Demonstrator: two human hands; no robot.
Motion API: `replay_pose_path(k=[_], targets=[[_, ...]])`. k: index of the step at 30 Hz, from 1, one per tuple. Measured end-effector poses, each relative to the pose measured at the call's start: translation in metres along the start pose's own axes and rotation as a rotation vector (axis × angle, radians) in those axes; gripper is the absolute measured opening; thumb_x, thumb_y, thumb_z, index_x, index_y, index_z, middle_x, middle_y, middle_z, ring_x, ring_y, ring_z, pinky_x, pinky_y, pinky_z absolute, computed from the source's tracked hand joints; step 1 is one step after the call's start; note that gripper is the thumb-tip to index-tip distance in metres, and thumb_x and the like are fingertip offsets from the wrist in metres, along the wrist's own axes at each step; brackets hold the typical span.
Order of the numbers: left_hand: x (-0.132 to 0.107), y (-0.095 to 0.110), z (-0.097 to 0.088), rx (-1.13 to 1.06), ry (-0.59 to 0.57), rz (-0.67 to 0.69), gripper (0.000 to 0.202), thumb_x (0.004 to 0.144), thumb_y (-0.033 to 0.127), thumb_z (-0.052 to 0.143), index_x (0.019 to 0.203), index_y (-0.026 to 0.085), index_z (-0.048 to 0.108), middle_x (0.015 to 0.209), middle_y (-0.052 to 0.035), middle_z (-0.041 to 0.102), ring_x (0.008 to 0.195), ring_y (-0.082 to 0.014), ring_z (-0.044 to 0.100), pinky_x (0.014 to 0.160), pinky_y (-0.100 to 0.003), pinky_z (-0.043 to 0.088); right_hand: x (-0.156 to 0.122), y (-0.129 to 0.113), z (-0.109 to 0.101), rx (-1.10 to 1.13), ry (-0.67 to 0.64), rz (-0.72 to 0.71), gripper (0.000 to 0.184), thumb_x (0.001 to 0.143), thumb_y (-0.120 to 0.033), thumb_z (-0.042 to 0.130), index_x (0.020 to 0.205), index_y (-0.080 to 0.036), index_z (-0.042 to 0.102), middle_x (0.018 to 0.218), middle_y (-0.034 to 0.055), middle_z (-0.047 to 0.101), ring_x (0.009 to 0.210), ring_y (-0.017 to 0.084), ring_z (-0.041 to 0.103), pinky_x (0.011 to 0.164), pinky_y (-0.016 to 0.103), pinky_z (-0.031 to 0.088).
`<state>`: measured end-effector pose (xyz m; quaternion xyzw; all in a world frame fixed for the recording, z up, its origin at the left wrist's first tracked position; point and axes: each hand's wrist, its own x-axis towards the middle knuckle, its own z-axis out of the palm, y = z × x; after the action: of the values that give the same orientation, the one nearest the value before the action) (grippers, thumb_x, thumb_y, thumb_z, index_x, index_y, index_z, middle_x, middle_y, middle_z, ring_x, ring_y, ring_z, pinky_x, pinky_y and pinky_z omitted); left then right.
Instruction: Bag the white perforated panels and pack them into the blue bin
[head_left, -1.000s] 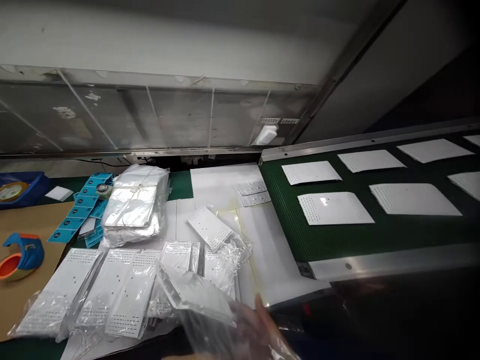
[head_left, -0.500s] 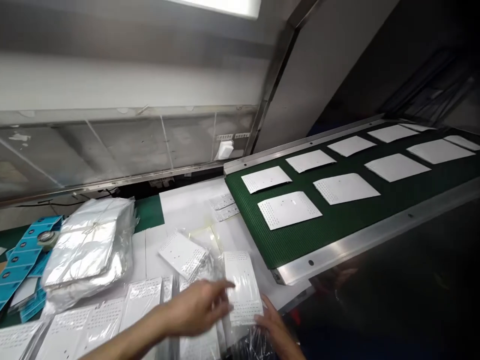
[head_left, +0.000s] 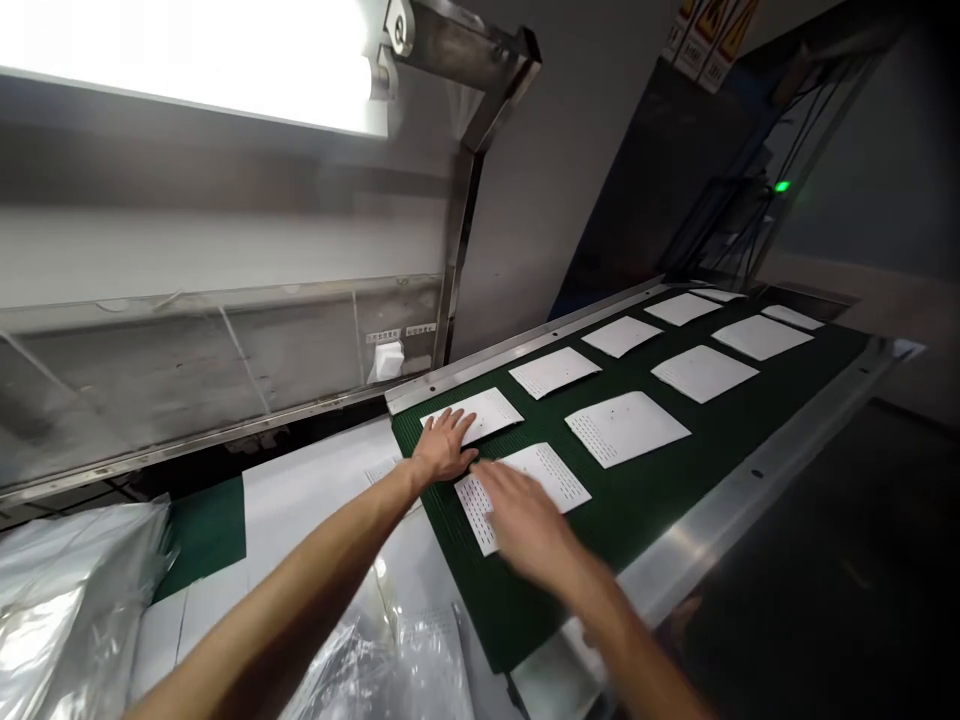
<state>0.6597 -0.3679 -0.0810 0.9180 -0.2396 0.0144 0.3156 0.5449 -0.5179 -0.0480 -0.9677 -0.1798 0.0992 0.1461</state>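
My left hand (head_left: 442, 448) lies flat with fingers spread on a white perforated sheet (head_left: 487, 412) at the near end of the green conveyor belt (head_left: 660, 480). My right hand (head_left: 525, 520), fingers stretched out, rests on a second white perforated sheet (head_left: 551, 475) just in front of the first. Neither hand grips anything. Several more white sheets (head_left: 626, 428) lie in two rows farther along the belt.
A metal rail (head_left: 757, 480) borders the belt's near side. A white board (head_left: 300, 490) covers the table left of the belt. Clear and silvery plastic bags (head_left: 67, 600) lie at lower left. A lit lamp (head_left: 187, 60) hangs above.
The view swung up and right from the table to the belt. Both hands left the bagged sheets on the table and now press two bare sheets on the belt's near end.
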Motion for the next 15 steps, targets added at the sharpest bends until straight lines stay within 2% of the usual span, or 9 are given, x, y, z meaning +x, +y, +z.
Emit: replay_pose_path(k=[1, 2, 4, 6, 9, 11, 12, 14, 15], targets=[[0.006, 0.0, 0.005, -0.002, 0.002, -0.002, 0.067, 0.075, 0.031, 0.059, 0.136, 0.017, 0.034, 0.145, -0.0145, 0.03, 0.135, -0.0364, 0.017, 0.106, -0.059, 0.01, 0.021, 0.015, -0.019, -0.053, -0.006, 0.016, 0.068, 0.075, -0.018, 0.056, 0.138, -0.018, 0.031, 0.145, 0.0114, 0.029, 0.134, 0.03, 0.018, 0.107, 0.047, 0.016], [0.011, -0.001, 0.008, -0.009, 0.004, -0.005, 0.065, 0.075, 0.03, 0.058, 0.135, 0.018, 0.036, 0.144, -0.014, 0.032, 0.134, -0.0374, 0.017, 0.105, -0.061, 0.011, 0.038, 0.028, -0.033, -0.099, -0.029, 0.027, 0.072, 0.068, -0.019, 0.062, 0.135, -0.016, 0.037, 0.141, 0.0134, 0.036, 0.132, 0.034, 0.022, 0.105, 0.05, 0.018], [0.015, -0.002, 0.007, -0.04, 0.024, -0.009, 0.053, 0.08, 0.028, 0.052, 0.132, 0.019, 0.041, 0.142, -0.012, 0.036, 0.133, -0.036, 0.023, 0.105, -0.06, 0.014, 0.056, 0.046, -0.051, -0.164, -0.058, 0.032, 0.065, 0.057, -0.022, 0.068, 0.12, -0.014, 0.053, 0.123, 0.0151, 0.053, 0.121, 0.037, 0.038, 0.1, 0.051, 0.024], [0.013, -0.005, -0.006, -0.098, 0.064, -0.011, 0.042, 0.088, 0.029, 0.04, 0.13, 0.022, 0.043, 0.138, -0.0089, 0.043, 0.129, -0.0304, 0.033, 0.106, -0.052, 0.021, 0.053, 0.054, -0.058, -0.206, -0.052, 0.008, 0.044, 0.058, -0.027, 0.067, 0.1, -0.016, 0.062, 0.103, 0.0122, 0.061, 0.105, 0.034, 0.05, 0.094, 0.048, 0.031], [-0.008, -0.012, -0.041, -0.207, 0.147, -0.047, 0.043, 0.094, 0.037, 0.022, 0.132, 0.024, 0.039, 0.129, -0.0065, 0.052, 0.117, -0.022, 0.048, 0.101, -0.039, 0.035, 0.025, 0.06, -0.069, -0.215, -0.009, 0.009, 0.02, 0.075, -0.035, 0.053, 0.088, -0.021, 0.06, 0.085, 0.0079, 0.063, 0.084, 0.028, 0.057, 0.076, 0.042, 0.04], [-0.04, -0.015, -0.062, -0.357, 0.201, -0.104, 0.048, 0.095, 0.042, 0.015, 0.134, 0.022, 0.035, 0.127, -0.0074, 0.053, 0.111, -0.0202, 0.052, 0.093, -0.034, 0.042, 0.007, 0.062, -0.079, -0.048, 0.075, 0.138, 0.025, 0.082, -0.043, 0.045, 0.088, -0.022, 0.058, 0.072, 0.0057, 0.062, 0.067, 0.025, 0.059, 0.06, 0.038, 0.043], [-0.06, -0.015, -0.069, -0.506, 0.218, -0.149, 0.049, 0.095, 0.044, 0.015, 0.134, 0.021, 0.033, 0.127, -0.0082, 0.053, 0.109, -0.0205, 0.054, 0.09, -0.034, 0.044, 0.001, 0.06, -0.082, 0.125, 0.132, 0.239, 0.03, 0.082, -0.048, 0.045, 0.089, -0.022, 0.058, 0.068, 0.0054, 0.062, 0.061, 0.025, 0.059, 0.054, 0.036, 0.043], [-0.108, -0.009, -0.075, -0.924, 0.244, -0.265, 0.051, 0.093, 0.049, 0.022, 0.135, 0.021, 0.033, 0.123, -0.0096, 0.055, 0.101, -0.022, 0.058, 0.081, -0.034, 0.048, -0.007, 0.045, -0.082, 0.589, 0.254, 0.446, 0.04, 0.075, -0.056, 0.054, 0.094, -0.021, 0.059, 0.066, 0.0065, 0.064, 0.054, 0.025, 0.06, 0.046, 0.035, 0.043], [-0.133, -0.002, -0.073, -1.133, 0.261, -0.33, 0.052, 0.092, 0.05, 0.026, 0.135, 0.022, 0.033, 0.121, -0.0099, 0.057, 0.097, -0.0225, 0.06, 0.078, -0.034, 0.048, -0.008, 0.03, -0.075, 0.819, 0.311, 0.524, 0.045, 0.07, -0.057, 0.06, 0.097, -0.02, 0.059, 0.068, 0.0074, 0.065, 0.054, 0.024, 0.061, 0.045, 0.035, 0.045]])
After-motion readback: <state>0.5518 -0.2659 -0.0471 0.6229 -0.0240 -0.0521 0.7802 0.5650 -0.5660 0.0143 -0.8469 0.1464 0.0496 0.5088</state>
